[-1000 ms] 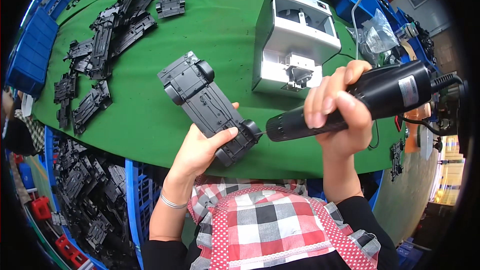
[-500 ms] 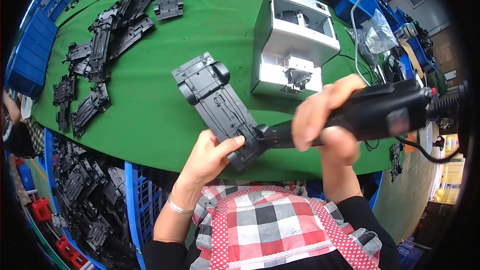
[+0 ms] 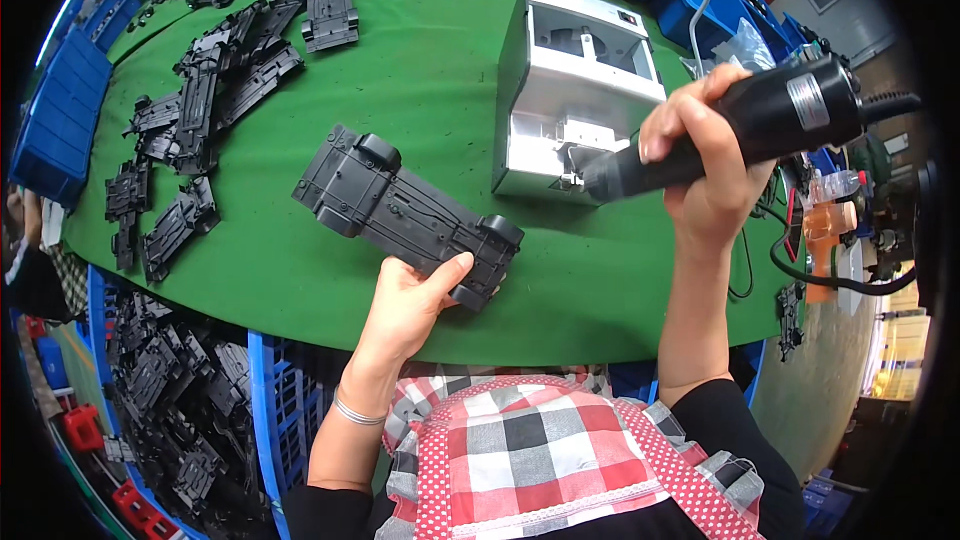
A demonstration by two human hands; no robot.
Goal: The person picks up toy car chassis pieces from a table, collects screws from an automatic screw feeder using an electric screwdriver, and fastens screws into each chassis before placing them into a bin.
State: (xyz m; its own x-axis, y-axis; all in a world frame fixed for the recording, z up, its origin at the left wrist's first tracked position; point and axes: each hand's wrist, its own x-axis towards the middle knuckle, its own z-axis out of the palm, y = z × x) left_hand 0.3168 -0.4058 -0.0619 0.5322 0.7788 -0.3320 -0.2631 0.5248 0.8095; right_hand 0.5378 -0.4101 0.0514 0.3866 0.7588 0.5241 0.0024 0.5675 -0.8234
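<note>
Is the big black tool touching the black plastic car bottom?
No, the black tool is by the silver machine, and green cloth shows between it and the car bottom.

Apron, mine, one: large check in red, pink, white, grey and black. Straps, two: red with white dots, down either side of the apron. Trim: white lace, along the apron's edge nearest my chest. Ruffles: checked, gathered, flanking the apron. Sleeves, two: black, plain, left and right of the apron. Bangle: silvery, thin bands, my left wrist, beyond the apron's left side. Fingers: bare.
</note>
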